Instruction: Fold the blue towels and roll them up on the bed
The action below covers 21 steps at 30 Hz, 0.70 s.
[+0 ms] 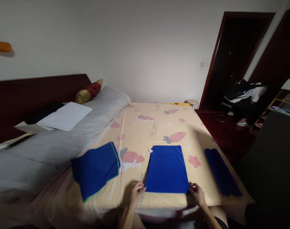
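A blue towel (168,168) lies flat in a neat rectangle on the bed, a small white tag at its far left corner. My left hand (137,192) pinches its near left corner. At the near right corner, the fingers of my right hand (196,193) are closed on the edge. To the left lies a second blue towel (97,170) with green edging, loosely spread and a little rumpled. A blue towel folded into a long narrow strip (222,171) rests by the bed's right edge.
The bed has a cream patterned sheet (156,127). Grey bedding (87,133) runs along the headboard, with a white board (66,116) and a red-gold cushion (89,91) on it. Beyond the right edge are a dark doorway, a stool (192,102) and a seated person (242,95).
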Tool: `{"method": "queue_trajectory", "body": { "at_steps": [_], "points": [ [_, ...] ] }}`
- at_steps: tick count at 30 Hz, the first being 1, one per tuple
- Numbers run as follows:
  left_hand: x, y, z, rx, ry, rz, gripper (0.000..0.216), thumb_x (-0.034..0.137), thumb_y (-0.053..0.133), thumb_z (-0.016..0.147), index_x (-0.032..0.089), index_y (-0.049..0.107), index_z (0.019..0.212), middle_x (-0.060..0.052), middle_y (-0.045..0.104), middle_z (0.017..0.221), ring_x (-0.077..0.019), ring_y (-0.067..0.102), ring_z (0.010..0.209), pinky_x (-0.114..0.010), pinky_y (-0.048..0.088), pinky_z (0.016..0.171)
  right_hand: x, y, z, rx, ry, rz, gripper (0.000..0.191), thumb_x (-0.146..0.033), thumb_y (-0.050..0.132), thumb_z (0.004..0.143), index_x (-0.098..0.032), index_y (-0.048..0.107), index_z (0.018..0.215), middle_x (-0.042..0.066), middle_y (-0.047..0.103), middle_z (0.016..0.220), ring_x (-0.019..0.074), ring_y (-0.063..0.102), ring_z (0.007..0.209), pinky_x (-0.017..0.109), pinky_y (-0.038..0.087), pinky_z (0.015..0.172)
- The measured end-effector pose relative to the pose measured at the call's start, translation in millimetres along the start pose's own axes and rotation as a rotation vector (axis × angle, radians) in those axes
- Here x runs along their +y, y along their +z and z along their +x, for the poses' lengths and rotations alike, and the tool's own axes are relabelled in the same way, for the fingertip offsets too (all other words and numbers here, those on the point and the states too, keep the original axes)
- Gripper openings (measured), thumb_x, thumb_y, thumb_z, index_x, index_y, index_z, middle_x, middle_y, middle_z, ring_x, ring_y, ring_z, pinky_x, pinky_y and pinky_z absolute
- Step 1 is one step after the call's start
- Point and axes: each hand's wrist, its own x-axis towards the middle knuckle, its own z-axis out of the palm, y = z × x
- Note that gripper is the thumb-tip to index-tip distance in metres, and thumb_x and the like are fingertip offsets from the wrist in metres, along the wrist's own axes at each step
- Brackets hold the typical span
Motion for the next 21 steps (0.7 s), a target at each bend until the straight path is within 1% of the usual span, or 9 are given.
{"method": "queue_trajectory", "body": {
  "at_steps": [3,8,10,13,18,21],
  "points": [
    [-9.6,-2.4,-11.2,0.036,0.008,0.026,0.058,0.080,0.063,0.047,0.025,0.061,0.064,-0.004,0.068,0.065,-0.0269,0.068,0.072,-0.039,0.055,0.070,3.5,-0.5,-6.1,0.004,-0.020,-0.017,0.029,-0.047,0.061,0.056,-0.026,0.061,0.076,0.002,0.072,0.068,0.0270,0.069,0.072,0.034,0.049,0.067],
    [-24.2,1.7,-23.2,0.101,0.035,0.048,0.053,0.079,0.061,0.052,0.027,0.063,0.061,-0.005,0.069,0.067,-0.0268,0.068,0.071,-0.039,0.057,0.070,10.3,0.2,-9.0,0.008,-0.044,-0.049,0.028,-0.048,0.059,0.060,-0.025,0.061,0.076,0.003,0.073,0.070,0.0271,0.069,0.074,0.034,0.050,0.068],
    [-27.1,4.7,-22.7,0.113,0.059,0.050,0.052,0.079,0.061,0.052,0.027,0.062,0.060,-0.005,0.068,0.065,-0.0258,0.067,0.068,-0.040,0.057,0.070,13.2,1.0,-9.7,0.010,-0.056,-0.064,0.028,-0.048,0.057,0.061,-0.025,0.060,0.076,0.003,0.073,0.072,0.0263,0.069,0.075,0.033,0.050,0.069],
    [-26.6,9.8,-17.6,0.097,0.096,0.048,0.052,0.076,0.062,0.051,0.025,0.062,0.062,-0.004,0.068,0.065,-0.0238,0.066,0.065,-0.039,0.058,0.067,16.3,2.8,-9.3,0.011,-0.072,-0.088,0.028,-0.047,0.055,0.062,-0.024,0.059,0.076,0.003,0.072,0.072,0.0250,0.069,0.073,0.033,0.050,0.069],
    [-20.2,15.6,-6.9,0.080,0.128,0.087,0.048,0.070,0.060,0.059,0.023,0.061,0.066,-0.003,0.068,0.067,-0.0218,0.067,0.067,-0.035,0.058,0.067,18.5,4.8,-2.4,0.013,-0.091,-0.119,0.031,-0.047,0.052,0.065,-0.023,0.059,0.083,0.003,0.073,0.076,0.0238,0.069,0.075,0.032,0.051,0.070],
    [-19.9,14.0,-3.2,0.063,0.128,0.146,0.041,0.063,0.063,0.060,0.022,0.058,0.063,-0.001,0.065,0.063,-0.0202,0.066,0.064,-0.034,0.057,0.065,20.4,3.2,0.4,0.023,-0.099,-0.141,0.033,-0.047,0.051,0.066,-0.023,0.058,0.086,0.003,0.072,0.073,0.0228,0.069,0.072,0.031,0.051,0.066]
  ]
}}
